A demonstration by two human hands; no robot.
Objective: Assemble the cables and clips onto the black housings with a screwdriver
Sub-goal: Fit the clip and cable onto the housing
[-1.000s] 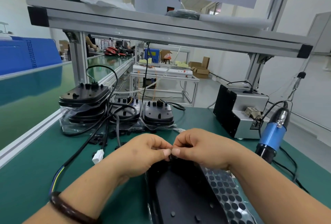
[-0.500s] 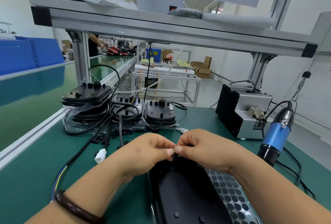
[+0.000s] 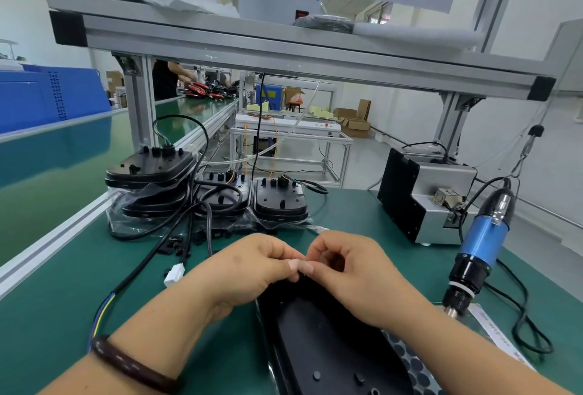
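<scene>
A black housing (image 3: 318, 341) lies on the green mat right in front of me. My left hand (image 3: 249, 271) and my right hand (image 3: 353, 274) meet fingertip to fingertip over its far end, fingers curled and pinching a small dark part that they mostly hide. A black cable (image 3: 142, 271) with a white connector (image 3: 174, 273) and bare coloured wires runs along the mat to the left. The blue electric screwdriver (image 3: 479, 246) hangs at the right, untouched.
Several black housings (image 3: 280, 202) with cables stand stacked at the back of the mat, some in clear bags, with small black clips (image 3: 217, 233) strewn before them. A grey screw feeder box (image 3: 422, 199) sits back right. A dotted sheet (image 3: 410, 363) lies under the housing.
Both hands stay pinched together over the housing's far end; the right hand's fingers have shifted slightly. The view has tilted a little.
</scene>
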